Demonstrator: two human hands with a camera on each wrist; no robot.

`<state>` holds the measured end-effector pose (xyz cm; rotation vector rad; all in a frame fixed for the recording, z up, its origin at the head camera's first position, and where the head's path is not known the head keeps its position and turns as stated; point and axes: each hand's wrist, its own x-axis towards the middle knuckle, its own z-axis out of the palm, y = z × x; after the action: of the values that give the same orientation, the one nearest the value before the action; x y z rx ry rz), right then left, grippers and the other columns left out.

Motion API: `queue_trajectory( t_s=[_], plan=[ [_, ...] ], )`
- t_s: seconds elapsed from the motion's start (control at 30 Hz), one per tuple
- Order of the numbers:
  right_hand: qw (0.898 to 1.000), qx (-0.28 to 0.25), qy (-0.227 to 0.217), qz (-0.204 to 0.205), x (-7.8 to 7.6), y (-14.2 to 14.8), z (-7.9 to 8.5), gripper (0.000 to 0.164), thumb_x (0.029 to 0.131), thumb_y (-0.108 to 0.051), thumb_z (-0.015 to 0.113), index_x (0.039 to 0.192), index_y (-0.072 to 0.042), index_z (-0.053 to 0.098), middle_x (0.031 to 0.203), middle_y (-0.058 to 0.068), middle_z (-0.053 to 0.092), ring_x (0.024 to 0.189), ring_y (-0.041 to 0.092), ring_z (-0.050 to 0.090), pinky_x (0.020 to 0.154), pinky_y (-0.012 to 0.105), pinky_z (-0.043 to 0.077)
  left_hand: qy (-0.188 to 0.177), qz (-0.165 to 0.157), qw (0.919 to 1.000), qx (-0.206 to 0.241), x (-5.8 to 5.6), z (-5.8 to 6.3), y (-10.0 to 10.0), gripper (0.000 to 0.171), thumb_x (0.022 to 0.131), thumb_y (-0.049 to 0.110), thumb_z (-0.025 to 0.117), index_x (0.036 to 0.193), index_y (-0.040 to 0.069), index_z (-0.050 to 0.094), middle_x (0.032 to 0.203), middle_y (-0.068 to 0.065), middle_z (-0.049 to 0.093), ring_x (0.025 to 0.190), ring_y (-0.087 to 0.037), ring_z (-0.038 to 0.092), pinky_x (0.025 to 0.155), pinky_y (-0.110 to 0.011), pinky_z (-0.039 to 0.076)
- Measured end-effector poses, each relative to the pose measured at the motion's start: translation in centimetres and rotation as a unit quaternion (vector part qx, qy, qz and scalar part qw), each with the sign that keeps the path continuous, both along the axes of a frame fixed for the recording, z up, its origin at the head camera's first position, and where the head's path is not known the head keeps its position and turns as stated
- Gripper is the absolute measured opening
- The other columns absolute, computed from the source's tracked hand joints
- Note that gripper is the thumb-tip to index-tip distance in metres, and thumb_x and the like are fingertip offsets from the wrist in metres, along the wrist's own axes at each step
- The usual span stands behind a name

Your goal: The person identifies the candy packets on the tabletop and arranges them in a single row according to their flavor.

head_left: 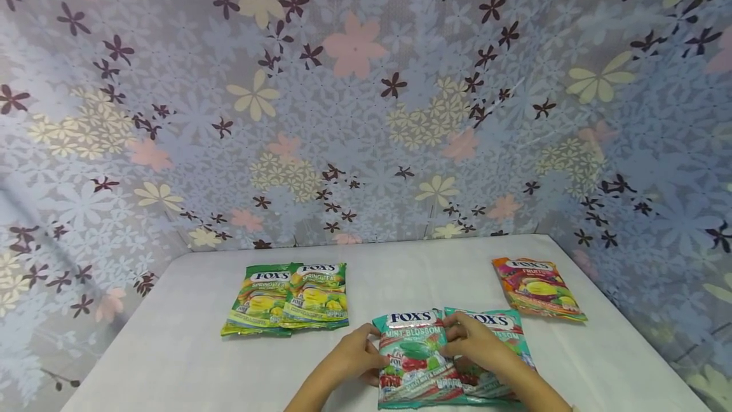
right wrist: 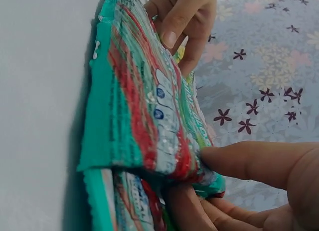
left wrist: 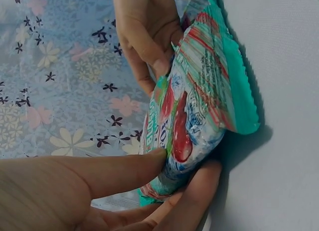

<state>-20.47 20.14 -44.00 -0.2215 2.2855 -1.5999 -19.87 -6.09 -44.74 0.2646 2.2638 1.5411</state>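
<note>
Both hands hold a teal Fox's Mint Blossom candy bag at the near middle of the table in the head view. My left hand pinches its left edge, thumb on the front and fingers beneath, as the left wrist view shows. On the opposite edge my right hand pinches it the same way, thumb on top. A second Mint Blossom bag lies partly under the held one, on the right, and my right hand and forearm cover part of it.
Two green Fox's Spring Tea bags overlap at the back left. An orange and purple Fox's Fruits bag lies at the right. The white tabletop meets a flowered cloth behind and at the sides.
</note>
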Motion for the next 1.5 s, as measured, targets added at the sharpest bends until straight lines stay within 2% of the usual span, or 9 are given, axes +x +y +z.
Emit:
queue_trajectory(
  t_s=[0.13,0.37,0.53,0.7,0.9,1.17,1.27,1.33,1.5],
  plan=[
    [1.000,-0.025,-0.011,0.011,0.0,0.0,0.1,0.059,0.086,-0.010,0.069,0.132,0.010,0.038,0.104,0.015,0.061,0.087,0.027,0.063,0.069,0.044,0.055,0.002,0.004,0.9999,0.015,0.1,0.0,0.0,0.043,0.084,0.001,0.071,0.121,-0.003,0.049,0.077,-0.009,0.061,0.057,-0.017,0.063,0.051,-0.028,0.053],
    [0.997,-0.074,-0.027,0.025,-0.1,0.0,0.1,0.060,0.088,-0.009,0.067,0.134,0.006,0.032,0.094,0.010,0.061,0.084,0.025,0.064,0.065,0.044,0.056,0.028,0.005,0.9992,0.027,-0.1,0.2,-0.2,0.048,0.083,-0.002,0.071,0.125,-0.003,0.048,0.078,-0.010,0.061,0.062,-0.023,0.064,0.056,-0.036,0.055],
    [0.995,-0.095,-0.019,0.020,-0.3,0.0,0.4,0.061,0.088,-0.009,0.067,0.135,0.003,0.031,0.103,0.013,0.063,0.088,0.028,0.064,0.069,0.046,0.056,0.034,0.011,0.9991,0.025,-0.3,0.7,-0.5,0.053,0.083,-0.002,0.072,0.130,-0.001,0.047,0.081,-0.010,0.059,0.066,-0.023,0.064,0.058,-0.036,0.055],
    [0.994,-0.106,-0.005,0.019,-0.4,-0.1,1.0,0.061,0.088,-0.009,0.067,0.136,0.002,0.031,0.111,0.019,0.062,0.088,0.028,0.064,0.069,0.045,0.055,0.050,0.001,0.9984,0.026,-0.4,1.4,-1.1,0.062,0.084,0.001,0.072,0.137,0.001,0.041,0.085,-0.010,0.060,0.069,-0.024,0.064,0.063,-0.039,0.054],
    [0.993,-0.119,-0.005,0.014,-0.1,-0.1,1.4,0.061,0.089,-0.010,0.067,0.137,0.000,0.031,0.133,0.037,0.045,0.092,0.031,0.065,0.071,0.047,0.055,0.079,-0.012,0.9967,0.016,-0.2,2.3,-1.4,0.069,0.084,0.005,0.073,0.140,0.000,0.035,0.086,-0.009,0.062,0.069,-0.024,0.064,0.069,-0.042,0.049],
    [0.991,-0.132,-0.005,0.022,0.1,-0.2,1.6,0.061,0.089,-0.007,0.066,0.137,0.000,0.029,0.139,0.043,0.031,0.097,0.033,0.064,0.076,0.049,0.054,0.057,-0.006,0.9980,0.027,-0.1,2.3,-1.3,0.076,0.083,-0.001,0.072,0.143,0.003,0.026,0.086,-0.010,0.063,0.066,-0.029,0.067,0.069,-0.046,0.054],
    [0.991,-0.133,-0.004,0.020,0.2,-0.2,1.6,0.060,0.089,-0.007,0.066,0.136,-0.001,0.030,0.139,0.043,0.032,0.095,0.032,0.064,0.074,0.048,0.054,0.051,-0.006,0.9981,0.034,0.0,2.3,-1.2,0.078,0.082,-0.003,0.071,0.143,0.003,0.023,0.085,-0.011,0.063,0.064,-0.030,0.067,0.066,-0.044,0.055],
    [0.991,-0.131,-0.001,0.020,0.2,-0.3,1.6,0.059,0.088,-0.007,0.067,0.135,-0.001,0.030,0.136,0.040,0.037,0.092,0.030,0.064,0.073,0.046,0.054,0.050,-0.008,0.9980,0.036,0.0,2.3,-1.2,0.079,0.082,-0.003,0.071,0.143,0.003,0.021,0.085,-0.011,0.063,0.064,-0.031,0.067,0.064,-0.043,0.055],
    [0.992,-0.127,0.006,0.021,0.2,-0.5,1.9,0.062,0.086,-0.005,0.069,0.134,-0.002,0.029,0.124,0.026,0.051,0.083,0.026,0.061,0.069,0.044,0.054,0.045,-0.012,0.9982,0.038,-0.1,2.4,-1.2,0.078,0.083,-0.005,0.070,0.142,0.004,0.020,0.086,-0.012,0.062,0.064,-0.030,0.067,0.062,-0.042,0.056]
  ],
)
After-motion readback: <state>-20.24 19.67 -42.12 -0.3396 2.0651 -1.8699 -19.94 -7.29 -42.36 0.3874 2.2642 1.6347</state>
